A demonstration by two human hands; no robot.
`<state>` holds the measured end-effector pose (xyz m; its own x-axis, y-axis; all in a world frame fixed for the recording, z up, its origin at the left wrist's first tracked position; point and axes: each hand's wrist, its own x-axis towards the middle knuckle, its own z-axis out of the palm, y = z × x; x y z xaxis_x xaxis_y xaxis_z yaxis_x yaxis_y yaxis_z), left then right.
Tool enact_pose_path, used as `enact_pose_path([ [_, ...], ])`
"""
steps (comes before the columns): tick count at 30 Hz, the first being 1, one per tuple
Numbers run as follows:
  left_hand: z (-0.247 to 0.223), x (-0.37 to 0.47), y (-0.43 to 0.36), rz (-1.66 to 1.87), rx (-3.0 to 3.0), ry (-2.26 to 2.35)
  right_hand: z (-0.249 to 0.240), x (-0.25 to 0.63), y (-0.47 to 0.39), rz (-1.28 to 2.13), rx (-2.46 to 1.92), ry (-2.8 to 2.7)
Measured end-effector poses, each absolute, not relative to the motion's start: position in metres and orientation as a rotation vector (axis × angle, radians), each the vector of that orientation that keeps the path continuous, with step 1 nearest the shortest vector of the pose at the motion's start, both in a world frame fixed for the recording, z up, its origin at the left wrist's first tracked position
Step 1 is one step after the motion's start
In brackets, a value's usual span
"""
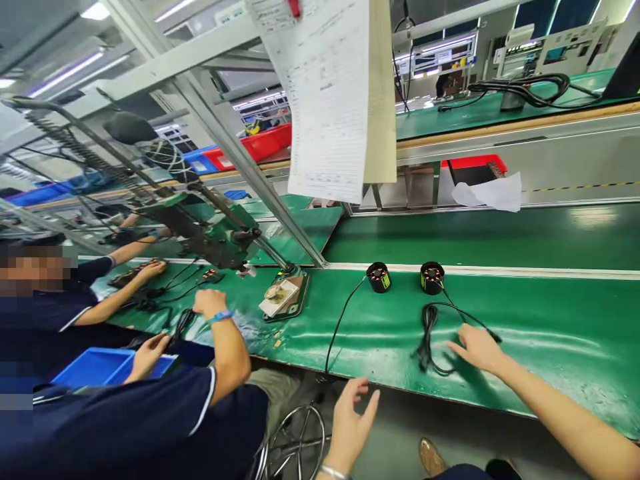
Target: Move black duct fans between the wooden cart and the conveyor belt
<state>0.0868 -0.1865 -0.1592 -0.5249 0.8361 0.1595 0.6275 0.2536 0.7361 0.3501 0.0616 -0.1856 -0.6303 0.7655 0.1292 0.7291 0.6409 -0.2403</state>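
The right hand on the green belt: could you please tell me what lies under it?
Under the fingers of the right hand runs the coiled black cable of the right-hand black motor, lying on the green belt. The cable's end beneath the palm is hidden.

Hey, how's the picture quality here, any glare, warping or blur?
Head view: ceiling lights glare off the green belt; wide-lens warping bends the frame rails; the right hand throws a soft shadow by the black cable; left hand sharp; a co-worker's face is blurred.

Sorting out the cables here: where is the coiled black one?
In the head view, the coiled black cable lies on the green belt, right of centre, below the right-hand round black part and beside the right hand.
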Motion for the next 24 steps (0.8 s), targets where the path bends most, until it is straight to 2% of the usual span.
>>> enact_pose_path([
  [7, -0.087, 0.051, -0.082, 0.995, 1.799, 2.374, -0.175, 0.4, 0.113, 0.055, -1.413, -2.477],
  [11, -0.065, 0.033, -0.033, 0.744, 1.912, 2.558, -0.205, 0.391, 0.101, -0.149, -1.159, -2.235],
  [17, -0.046, 0.007, 0.027, 0.348, 1.907, 2.778, -0.25, 0.378, 0.096, 0.122, -1.284, -2.395],
  [24, -0.023, -0.022, 0.088, -0.136, 2.022, 2.623, -0.214, 0.388, 0.049, 0.245, -0.756, -2.737],
])
